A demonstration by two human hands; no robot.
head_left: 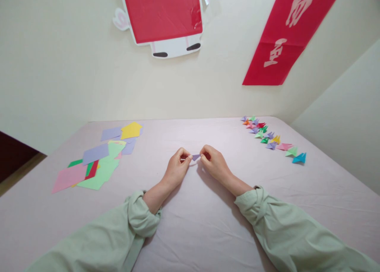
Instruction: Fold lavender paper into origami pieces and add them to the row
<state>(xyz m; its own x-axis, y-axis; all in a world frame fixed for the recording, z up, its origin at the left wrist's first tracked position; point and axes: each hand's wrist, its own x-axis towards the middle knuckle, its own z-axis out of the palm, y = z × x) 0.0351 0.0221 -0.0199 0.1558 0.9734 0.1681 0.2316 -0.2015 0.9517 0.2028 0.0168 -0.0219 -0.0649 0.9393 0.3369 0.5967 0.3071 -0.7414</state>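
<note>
A small purple piece of folded paper (196,157) is held between my two hands, just above the middle of the cloth-covered table. My left hand (178,167) pinches its left end between thumb and forefinger. At the other end, my right hand (214,163) grips it in the same kind of pinch. Both hands are closed, with the other fingers curled in. Between the fingertips only a short stretch of the paper shows, with a pointed lower edge. The rest of its shape is hidden by my fingers.
On the left lie loose paper sheets, among them a pink sheet (69,177), a yellow sheet (131,130) and a green sheet (101,173). Along the right runs a line of several small folded paper figures, a blue one (299,158) nearest. Behind the table (190,232) stands a wall (178,94).
</note>
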